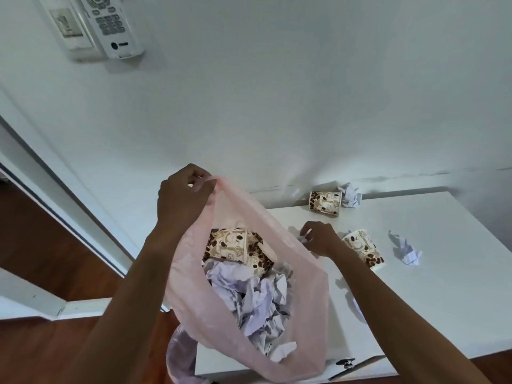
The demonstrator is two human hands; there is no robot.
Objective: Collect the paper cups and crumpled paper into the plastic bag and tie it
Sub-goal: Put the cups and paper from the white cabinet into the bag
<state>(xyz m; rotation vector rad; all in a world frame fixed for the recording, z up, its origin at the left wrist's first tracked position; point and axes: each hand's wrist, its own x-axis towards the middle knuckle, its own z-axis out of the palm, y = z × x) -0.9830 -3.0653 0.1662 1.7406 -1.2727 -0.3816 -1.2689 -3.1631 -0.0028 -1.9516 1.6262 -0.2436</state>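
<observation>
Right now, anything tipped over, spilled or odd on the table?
Yes. Two coffee-bean-print paper cups lie on their sides on the white table: the far cup by the wall beside a crumpled white paper ball, the near cup just beyond the right hand. No spilled liquid visible. Another crumpled paper lies loose.

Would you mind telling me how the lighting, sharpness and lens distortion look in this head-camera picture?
Head view: soft, dim, even light with no glare; faint shadows lie on the table beside the cups and under the right hand. The wide lens bends the door frame and tilts the wall remote. The pink bag and the left hand look slightly soft.
</observation>
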